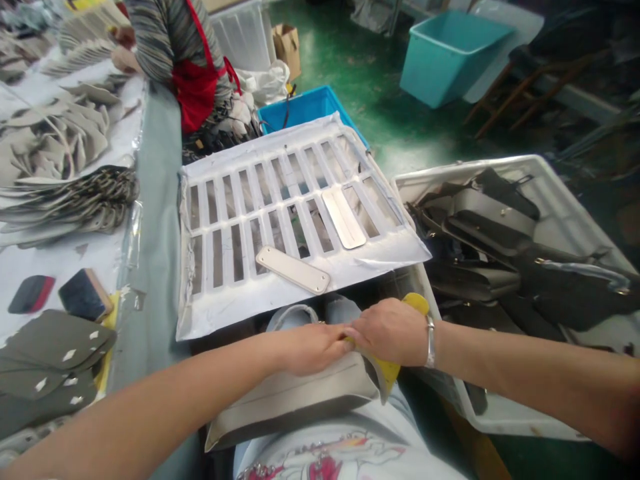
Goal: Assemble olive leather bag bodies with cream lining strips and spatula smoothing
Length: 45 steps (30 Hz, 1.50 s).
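Observation:
A beige bag (pixel 295 393) lies across my lap, with a looped handle (pixel 297 311) on its far side. My left hand (pixel 310 347) is closed on the bag's upper edge, its fingertips meeting my right hand. My right hand (pixel 393 331), with a metal bracelet at the wrist, is wrapped round a yellow piece (pixel 416 304) at the bag's right end. Yellow shows above and below the fist; its exact kind is hidden. Just beyond, a beige strip with holes (pixel 293 270) and a pale stitched strip (pixel 345 219) rest on a white slotted rack (pixel 215 313).
At right, a white bin (pixel 545 427) holds dark bags (pixel 493 223). The left table carries grey pieces (pixel 55 357), stacked straps (pixel 75 203) and a dark block (pixel 84 293). A co-worker in a red apron (pixel 197 93) stands near a blue crate (pixel 310 107). A teal tub (pixel 445 63) stands farther back.

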{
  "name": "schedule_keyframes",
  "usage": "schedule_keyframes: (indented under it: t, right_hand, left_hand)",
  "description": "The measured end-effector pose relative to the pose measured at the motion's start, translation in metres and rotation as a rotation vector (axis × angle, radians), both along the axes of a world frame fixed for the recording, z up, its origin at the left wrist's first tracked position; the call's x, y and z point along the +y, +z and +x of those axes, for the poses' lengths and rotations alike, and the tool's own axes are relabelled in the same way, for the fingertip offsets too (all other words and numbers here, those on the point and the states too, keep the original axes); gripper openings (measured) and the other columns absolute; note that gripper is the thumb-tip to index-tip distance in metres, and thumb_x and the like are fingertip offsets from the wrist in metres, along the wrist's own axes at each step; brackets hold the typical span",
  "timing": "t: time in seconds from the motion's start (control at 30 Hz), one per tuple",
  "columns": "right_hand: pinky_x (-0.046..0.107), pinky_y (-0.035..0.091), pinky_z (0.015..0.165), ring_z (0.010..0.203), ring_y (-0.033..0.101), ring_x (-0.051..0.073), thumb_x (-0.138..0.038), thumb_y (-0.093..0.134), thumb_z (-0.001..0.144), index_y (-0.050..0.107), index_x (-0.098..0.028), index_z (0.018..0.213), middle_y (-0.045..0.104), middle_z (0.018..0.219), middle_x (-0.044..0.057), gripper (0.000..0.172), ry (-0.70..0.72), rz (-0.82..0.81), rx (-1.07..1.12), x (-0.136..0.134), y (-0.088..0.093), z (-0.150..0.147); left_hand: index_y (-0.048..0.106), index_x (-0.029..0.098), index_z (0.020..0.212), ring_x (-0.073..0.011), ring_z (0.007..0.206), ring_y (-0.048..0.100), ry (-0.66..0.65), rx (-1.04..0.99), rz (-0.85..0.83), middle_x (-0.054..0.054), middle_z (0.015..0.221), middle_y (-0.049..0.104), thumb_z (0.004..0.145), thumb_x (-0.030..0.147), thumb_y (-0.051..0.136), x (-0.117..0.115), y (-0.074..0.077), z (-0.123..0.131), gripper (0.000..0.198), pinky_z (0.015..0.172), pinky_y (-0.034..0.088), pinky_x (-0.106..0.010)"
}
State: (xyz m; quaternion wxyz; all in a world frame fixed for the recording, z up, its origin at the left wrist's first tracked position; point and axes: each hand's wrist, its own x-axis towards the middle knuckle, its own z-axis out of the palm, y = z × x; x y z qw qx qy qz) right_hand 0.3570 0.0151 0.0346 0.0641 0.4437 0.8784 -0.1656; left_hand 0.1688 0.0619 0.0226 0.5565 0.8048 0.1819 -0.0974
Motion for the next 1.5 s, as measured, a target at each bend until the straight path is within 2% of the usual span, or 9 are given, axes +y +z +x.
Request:
schedule_keyframes:
  t: [0.17, 0.27, 0.33, 0.47, 0.57, 0.7, 0.83, 1.13, 1.5]
  right_hand:
    - [0.027, 0.031, 0.054, 0.058, 0.059, 0.018, -0.039, 0.03, 0.093, 0.062, -0.017, 0.076, 0.064, 0.066, 0.008, 0.042, -0.059, 0.014, -0.013, -0.008, 0.003, -0.002]
    - [0.027, 0.033, 0.054, 0.06, 0.059, 0.019, -0.04, 0.029, 0.093, 0.061, -0.016, 0.071, 0.064, 0.066, 0.009, 0.046, -0.048, 0.017, -0.054, -0.012, 0.006, 0.004]
    - [0.027, 0.034, 0.055, 0.061, 0.057, 0.019, -0.042, 0.029, 0.093, 0.061, -0.016, 0.068, 0.064, 0.068, 0.01, 0.048, -0.159, -0.049, -0.045, -0.02, 0.006, 0.016]
    - [0.026, 0.038, 0.057, 0.056, 0.05, 0.013, -0.057, 0.025, 0.09, 0.056, -0.015, 0.063, 0.058, 0.064, 0.005, 0.058, -0.633, -0.391, 0.378, -0.054, -0.007, 0.044]
    - [0.024, 0.038, 0.047, 0.046, 0.043, 0.01, -0.07, 0.025, 0.081, 0.047, -0.017, 0.063, 0.047, 0.053, 0.0, 0.061, -0.804, -0.695, 0.751, -0.085, -0.02, 0.053]
    - [0.018, 0.035, 0.035, 0.04, 0.048, 0.01, -0.063, 0.053, 0.073, 0.042, -0.018, 0.084, 0.051, 0.054, -0.003, 0.048, -0.792, -1.14, 1.116, -0.116, -0.029, 0.05]
    - [0.015, 0.039, 0.037, 0.044, 0.055, 0.009, -0.05, 0.063, 0.074, 0.037, -0.018, 0.1, 0.061, 0.075, 0.003, 0.049, -0.6, -1.326, 1.29, -0.125, -0.031, 0.041]
    - [0.015, 0.034, 0.029, 0.039, 0.055, 0.012, -0.044, 0.044, 0.087, 0.035, -0.017, 0.096, 0.062, 0.07, 0.005, 0.03, -0.632, -1.112, 0.854, -0.093, -0.005, 0.022]
    - [0.026, 0.043, 0.04, 0.032, 0.045, 0.009, -0.04, 0.046, 0.085, 0.04, -0.018, 0.094, 0.061, 0.061, 0.002, 0.025, -0.661, -1.029, 0.821, -0.077, 0.007, 0.013]
  left_hand:
    - [0.041, 0.022, 0.131, -0.0231, 0.115, 0.049, 0.036, 0.018, 0.025, -0.005, 0.131, 0.05, 0.09, 0.048, 0.033, 0.0, 0.007, 0.001, 0.05, 0.1, 0.033, -0.033]
    - [0.029, 0.016, 0.14, -0.028, 0.126, 0.038, 0.055, 0.146, 0.107, -0.012, 0.142, 0.036, 0.086, 0.057, 0.036, -0.001, 0.018, -0.008, 0.068, 0.105, 0.028, -0.039]
    - [0.024, 0.014, 0.142, -0.0305, 0.129, 0.034, 0.075, 0.187, 0.186, -0.014, 0.144, 0.03, 0.079, 0.064, 0.042, -0.008, 0.025, -0.018, 0.082, 0.106, 0.027, -0.041]
    - [0.02, 0.011, 0.143, -0.0331, 0.13, 0.03, 0.18, 0.193, 0.402, -0.016, 0.146, 0.026, 0.061, 0.07, 0.059, -0.037, 0.031, -0.026, 0.108, 0.108, 0.025, -0.043]
    - [0.021, 0.005, 0.141, -0.0349, 0.13, 0.028, 0.227, 0.259, 0.555, -0.02, 0.145, 0.026, 0.057, 0.063, 0.067, -0.058, 0.027, -0.014, 0.112, 0.108, 0.023, -0.046]
    - [0.025, 0.002, 0.139, -0.0361, 0.123, 0.034, 0.279, 0.298, 0.701, -0.023, 0.141, 0.032, 0.057, 0.053, 0.068, -0.07, 0.017, 0.001, 0.105, 0.102, 0.028, -0.05]
    - [0.028, 0.004, 0.138, -0.0336, 0.114, 0.041, 0.314, 0.272, 0.821, -0.02, 0.136, 0.039, 0.06, 0.044, 0.062, -0.074, 0.01, 0.0, 0.094, 0.096, 0.032, -0.047]
    - [0.022, 0.007, 0.14, -0.0299, 0.114, 0.037, 0.347, 0.2, 1.008, -0.015, 0.132, 0.041, 0.063, 0.031, 0.056, -0.084, 0.0, -0.001, 0.088, 0.096, 0.029, -0.044]
    - [0.005, 0.019, 0.144, -0.0295, 0.116, 0.037, 0.348, 0.128, 1.024, -0.014, 0.131, 0.039, 0.064, 0.023, 0.061, -0.086, -0.001, -0.006, 0.098, 0.1, 0.026, -0.045]
